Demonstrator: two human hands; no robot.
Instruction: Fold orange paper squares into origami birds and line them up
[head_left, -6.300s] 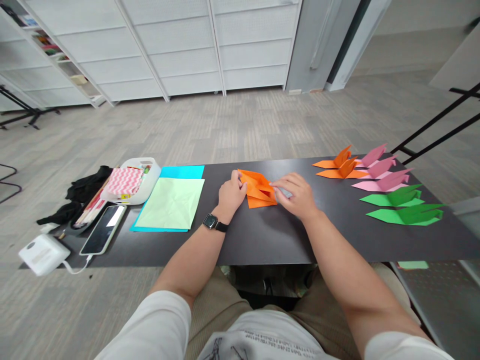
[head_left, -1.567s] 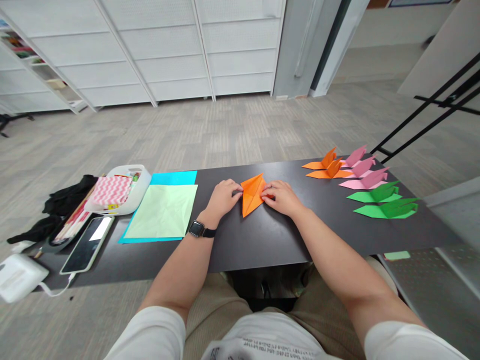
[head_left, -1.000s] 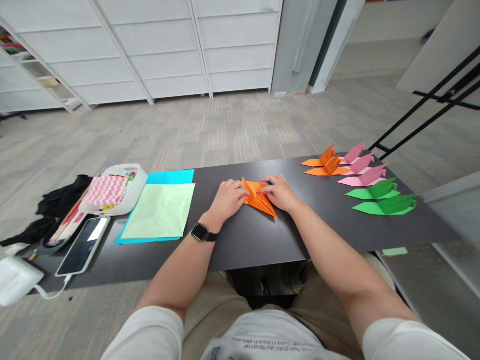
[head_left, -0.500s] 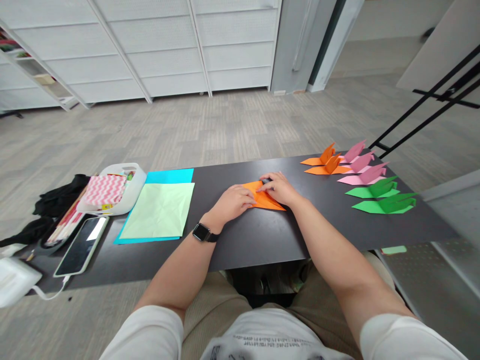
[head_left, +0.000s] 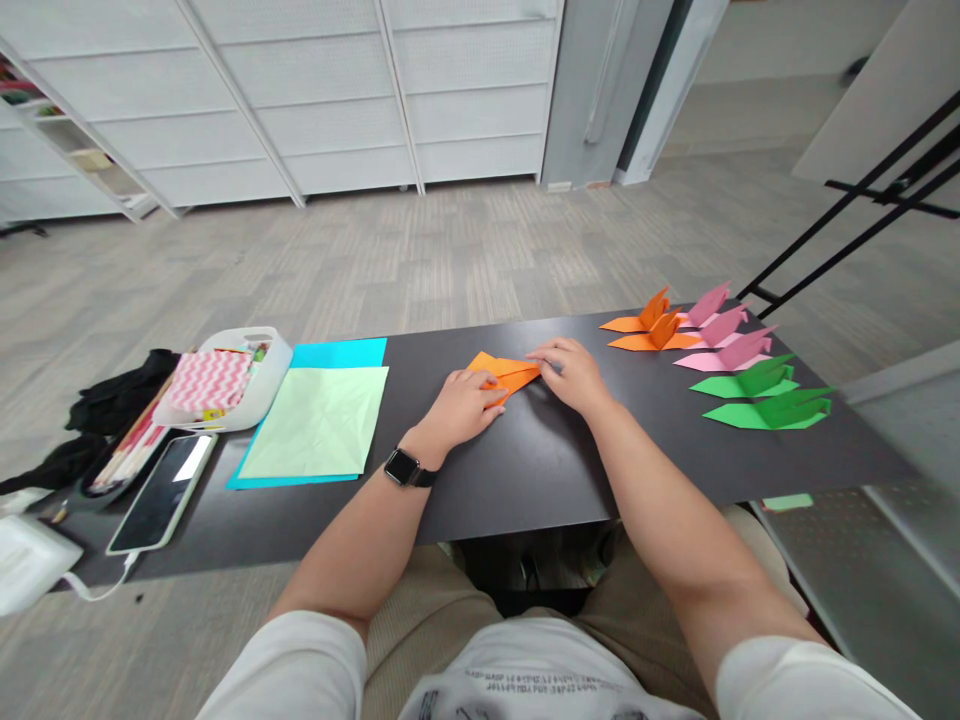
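While both hands work at frame center, the folded orange paper [head_left: 504, 371] lies flat on the black table [head_left: 540, 470], pinned between them. Left hand [head_left: 463, 406] rests palm-down, fingers extended over the paper's near-left edge, not clenched. Right hand [head_left: 571, 372] presses fingertips onto the paper's right tip, fingers loosely curled; it pinches nothing that I can see. Watch [head_left: 403, 467] on the left wrist.

Surface: dark matte tabletop, long and narrow, running left to right across mid-frame. Left of center, a pale green sheet [head_left: 319, 421] lies on top of a cyan sheet [head_left: 342, 352]. Further left, a white tray [head_left: 259, 392] holding red-and-white patterned paper [head_left: 206, 380], a phone [head_left: 160, 491] with a cable attached, black cloth [head_left: 120, 392], and a white box [head_left: 30, 562] at the left edge. Right of center, finished folded shapes in a row: two orange [head_left: 651, 326], three pink [head_left: 721, 335], two green [head_left: 765, 395].

Room: grey carpet tile floor, white perforated cabinet panels [head_left: 315, 90] across the top, black metal frame [head_left: 855, 205] at upper right.
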